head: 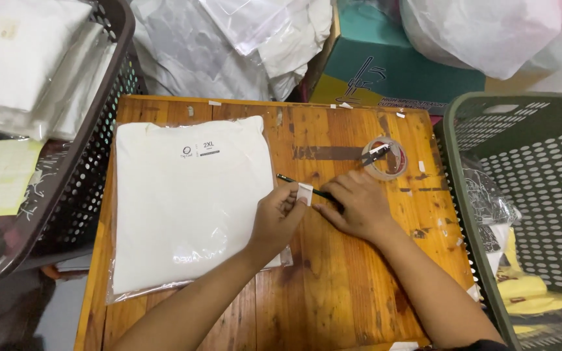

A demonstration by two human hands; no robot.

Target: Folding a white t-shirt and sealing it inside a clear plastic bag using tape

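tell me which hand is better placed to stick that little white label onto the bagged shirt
Left, probably. The left hand already pinches the small white label and rests on the edge of the bagged white shirt. The right hand lies on the wooden table, over the pencil.

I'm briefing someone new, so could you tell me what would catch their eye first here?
The white folded garment in a clear bag fills the left half of the wooden table. Beside it, mid-table, the left hand pinches a small white paper piece while the right hand rests on a dark pencil. A tape roll lies just beyond.
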